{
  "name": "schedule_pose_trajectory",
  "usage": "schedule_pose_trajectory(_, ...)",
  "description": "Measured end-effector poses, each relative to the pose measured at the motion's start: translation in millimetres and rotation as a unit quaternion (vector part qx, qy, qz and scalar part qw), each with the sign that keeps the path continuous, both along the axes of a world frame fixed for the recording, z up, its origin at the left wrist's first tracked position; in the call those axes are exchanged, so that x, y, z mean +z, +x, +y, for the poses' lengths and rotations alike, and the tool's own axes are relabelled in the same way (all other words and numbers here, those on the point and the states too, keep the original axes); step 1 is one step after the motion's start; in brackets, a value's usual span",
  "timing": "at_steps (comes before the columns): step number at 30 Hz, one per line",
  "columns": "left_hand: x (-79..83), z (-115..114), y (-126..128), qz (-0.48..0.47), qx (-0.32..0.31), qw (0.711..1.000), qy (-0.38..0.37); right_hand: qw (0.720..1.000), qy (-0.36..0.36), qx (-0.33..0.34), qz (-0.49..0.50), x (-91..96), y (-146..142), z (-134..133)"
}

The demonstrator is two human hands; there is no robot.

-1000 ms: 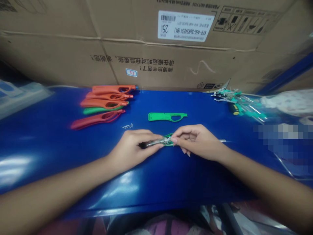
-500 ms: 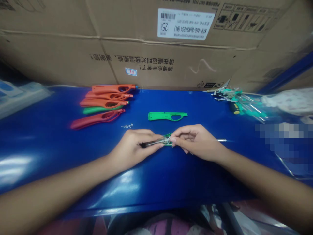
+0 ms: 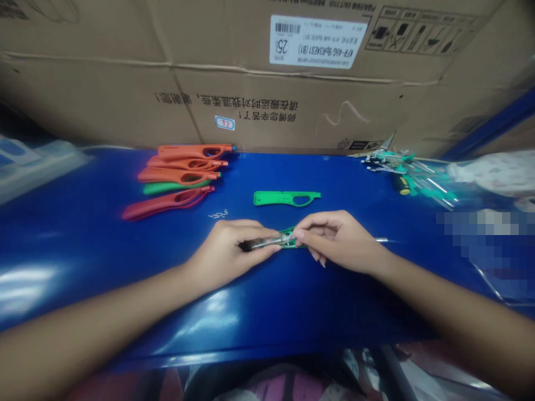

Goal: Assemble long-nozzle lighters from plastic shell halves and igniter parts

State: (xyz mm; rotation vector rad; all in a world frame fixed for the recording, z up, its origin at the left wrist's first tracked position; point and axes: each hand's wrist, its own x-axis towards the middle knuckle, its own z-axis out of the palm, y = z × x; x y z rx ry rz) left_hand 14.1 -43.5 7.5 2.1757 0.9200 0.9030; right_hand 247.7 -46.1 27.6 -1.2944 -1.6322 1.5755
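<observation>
Behind the blue counter stands a cardboard box; near pins, left hand clasps a green lighter shell; right hand is pinched closed, content hidden.

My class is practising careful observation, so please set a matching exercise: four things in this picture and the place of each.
Things
1. fully visible bright-green plastic half-shell
2. thin silvery pins
3. red plastic casing with a looped end
4. clear, tube-like part

Places
A. within the left grip
B. left side, closest to the camera among the coloured casings
C. alone near the middle of the glossy blue tabletop
D. loosely scattered between red casing and left grip

Pairs: 1-C, 2-D, 3-B, 4-A
</observation>
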Motion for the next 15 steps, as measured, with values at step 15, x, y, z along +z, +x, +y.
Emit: schedule_pose_trajectory(15, 0.6, 0.4, 0.2, -0.004, 0.010, 1.000, -0.022, 1.000, 0.004, 0.004, -0.015, -0.9, -0.1, -0.5)
